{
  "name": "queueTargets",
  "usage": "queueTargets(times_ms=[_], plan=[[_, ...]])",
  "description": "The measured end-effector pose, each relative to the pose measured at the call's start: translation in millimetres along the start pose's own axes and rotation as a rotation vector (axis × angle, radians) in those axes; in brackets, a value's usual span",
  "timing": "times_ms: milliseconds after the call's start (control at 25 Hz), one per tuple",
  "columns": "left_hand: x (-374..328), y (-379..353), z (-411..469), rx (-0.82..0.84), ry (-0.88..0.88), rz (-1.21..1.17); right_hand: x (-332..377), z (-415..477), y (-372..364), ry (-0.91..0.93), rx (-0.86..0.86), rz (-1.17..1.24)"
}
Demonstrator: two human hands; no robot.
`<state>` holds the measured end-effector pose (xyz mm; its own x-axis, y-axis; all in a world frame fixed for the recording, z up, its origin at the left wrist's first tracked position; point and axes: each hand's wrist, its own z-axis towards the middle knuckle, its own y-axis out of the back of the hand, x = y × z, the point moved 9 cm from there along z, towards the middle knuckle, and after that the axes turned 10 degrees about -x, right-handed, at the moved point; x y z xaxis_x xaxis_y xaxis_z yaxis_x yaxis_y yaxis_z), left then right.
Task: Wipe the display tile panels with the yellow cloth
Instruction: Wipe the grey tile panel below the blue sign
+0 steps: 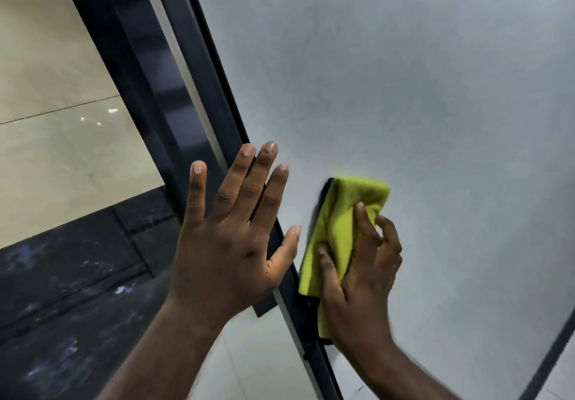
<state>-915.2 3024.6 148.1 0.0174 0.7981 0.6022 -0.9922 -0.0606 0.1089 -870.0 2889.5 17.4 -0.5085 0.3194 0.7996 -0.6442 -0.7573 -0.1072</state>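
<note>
The left hand [230, 238] is raised with straight, spread fingers, its palm facing the dark frame [199, 66] at the panel's left edge. Just to its right, the right hand [361, 272] curls its fingers and thumb into the yellow cloth [345, 213] and holds it against the grey tile panel [404, 73]. The cloth is folded and creased, with a dark trim along its left side. The matte panel fills the right. Left of the frame lie glossy beige tiles [56, 119], and nearer are dark marbled tiles [62, 290].
</note>
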Motion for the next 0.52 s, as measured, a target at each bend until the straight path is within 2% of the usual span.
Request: queueTargets(times_ms=[80, 200, 280, 360, 440, 480, 520], plan=[[6.4, 0.8, 10.2, -0.006, 0.004, -0.008, 31.3, 44.3, -10.0, 0.193, -0.022, -0.013], [19.1, 3.5, 20.8, -0.016, 0.035, 0.002, -14.1, 108.6, 19.7, -0.029, -0.232, -0.005], [25.3, 3.4, 25.1, -0.014, 0.044, 0.01, -47.3, 69.1, 23.9, -0.206, -0.218, -0.011], [29.7, 2.1, 30.7, -0.02, 0.032, 0.02, -10.5, 25.3, 6.2, -0.032, -0.074, -0.018], [31.7, 1.1, 38.0, -0.027, 0.006, 0.027, 39.1, 45.3, -7.9, 0.238, -0.017, 0.007], [32.0, 1.1, 40.8, -0.027, -0.005, 0.027, 51.3, 76.0, -9.4, 0.266, -0.047, -0.023], [33.0, 1.3, 41.9, -0.025, -0.012, 0.03, 52.9, 105.6, -4.1, 0.218, -0.102, -0.043]])
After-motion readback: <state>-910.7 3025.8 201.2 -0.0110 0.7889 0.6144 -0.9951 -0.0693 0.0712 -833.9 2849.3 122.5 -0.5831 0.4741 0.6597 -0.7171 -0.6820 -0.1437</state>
